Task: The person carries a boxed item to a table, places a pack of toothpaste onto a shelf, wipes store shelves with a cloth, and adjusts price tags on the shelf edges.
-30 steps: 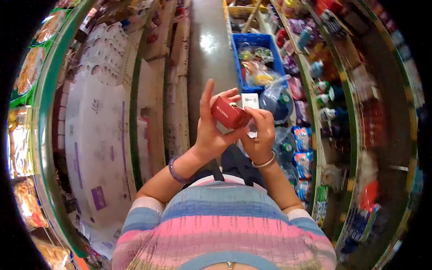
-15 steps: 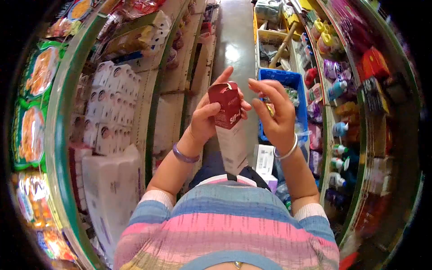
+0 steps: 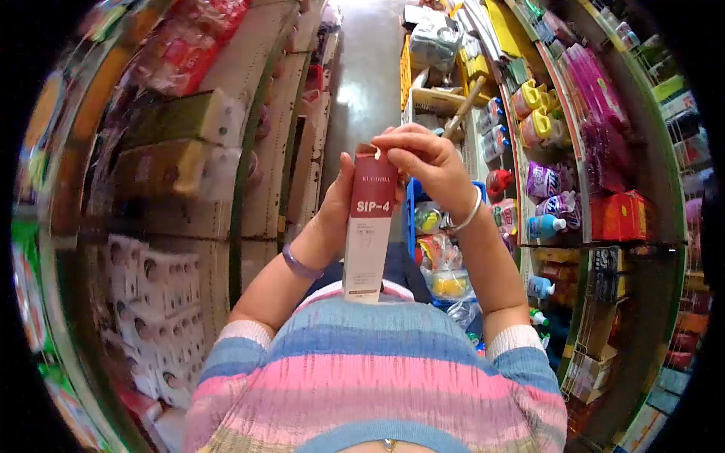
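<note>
A tall narrow box (image 3: 370, 226), dark red at the top and white below, stands upright before my chest, with "SIP-4" printed on its front. My left hand (image 3: 335, 208) is wrapped round its left side and back, with some fingers hidden behind it. At the box's top edge, a flap is lifted. The fingers of my right hand (image 3: 427, 162) are pinched together at that top right corner, touching the flap.
Shelves run along both sides of a narrow aisle (image 3: 368, 75). A blue crate (image 3: 412, 219) of packaged goods sits beyond my right forearm. White boxes (image 3: 162, 317) are stacked at the left; yellow bottles (image 3: 535, 127) and a red package (image 3: 619, 217) are on the right shelves.
The box has turned from lying tilted to standing upright with its front showing. My right hand moved off it, then came back to its top. The view has shifted along the aisle.
</note>
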`<state>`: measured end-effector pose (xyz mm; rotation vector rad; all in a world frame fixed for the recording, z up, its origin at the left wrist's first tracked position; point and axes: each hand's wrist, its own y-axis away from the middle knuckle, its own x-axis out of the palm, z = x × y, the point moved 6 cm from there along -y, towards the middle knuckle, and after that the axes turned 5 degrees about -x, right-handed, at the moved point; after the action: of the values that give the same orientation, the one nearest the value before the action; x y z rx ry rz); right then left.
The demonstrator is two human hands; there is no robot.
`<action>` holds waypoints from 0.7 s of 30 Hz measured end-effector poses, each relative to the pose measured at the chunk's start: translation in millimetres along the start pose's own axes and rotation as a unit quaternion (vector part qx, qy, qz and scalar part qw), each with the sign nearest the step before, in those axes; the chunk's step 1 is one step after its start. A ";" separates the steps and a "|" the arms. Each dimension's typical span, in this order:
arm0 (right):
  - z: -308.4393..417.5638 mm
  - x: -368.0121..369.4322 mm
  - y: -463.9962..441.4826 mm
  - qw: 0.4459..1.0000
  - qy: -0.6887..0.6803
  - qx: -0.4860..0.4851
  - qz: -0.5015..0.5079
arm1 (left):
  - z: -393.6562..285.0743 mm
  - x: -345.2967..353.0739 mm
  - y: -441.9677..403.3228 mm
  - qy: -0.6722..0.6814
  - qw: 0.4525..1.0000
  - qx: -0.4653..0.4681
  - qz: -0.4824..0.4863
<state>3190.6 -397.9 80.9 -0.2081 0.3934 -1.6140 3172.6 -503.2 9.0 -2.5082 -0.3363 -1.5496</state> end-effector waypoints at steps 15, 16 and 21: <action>-143.1 -181.9 -229.1 0.992 -0.071 0.108 -0.007 | -157.7 -108.1 -258.4 -0.087 0.985 -0.054 -0.141; -143.7 -195.6 -240.2 0.989 -0.086 0.117 -0.003 | -162.4 -106.7 -277.5 -0.075 0.988 -0.043 -0.127; -189.2 -255.0 -326.4 0.999 -0.012 0.040 0.027 | -212.8 -135.9 -363.1 -0.051 0.992 -0.032 -0.113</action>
<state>2841.0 -107.4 54.2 -0.1550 0.3130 -1.5697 2829.6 -224.6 -7.8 -2.6854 -0.6153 -1.5321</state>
